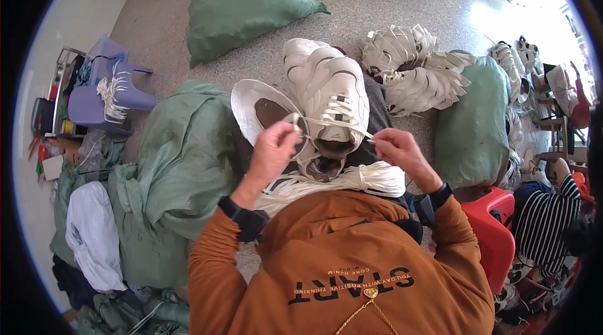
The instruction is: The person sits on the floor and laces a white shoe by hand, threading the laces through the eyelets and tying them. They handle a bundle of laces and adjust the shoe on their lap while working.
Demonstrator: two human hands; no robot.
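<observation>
A cream lace-up sneaker [347, 97] lies on my lap, its heel opening toward me. My left hand [274, 150] is closed, pinching one end of a white shoelace [331, 123] beside the shoe. On the other side my right hand [401, 151] pinches the lace too, so it stretches between both hands across the shoe's top. More cream sneakers [304, 52] are stacked beyond and beneath it. Left of the shoe, a white shoe piece with a brown inside [246, 101] is tilted up. A thick bundle of white laces [380, 178] rests across my lap, close to my body.
Green sacks stand around me: one at the far left [248, 5], one at the right [472, 128], and a heap [188, 146] at the left. Rows of cream sneakers [427, 87] lie ahead to the right. A purple stool [100, 99] and red stool [493, 222] flank me. A person in stripes [546, 222] sits at right.
</observation>
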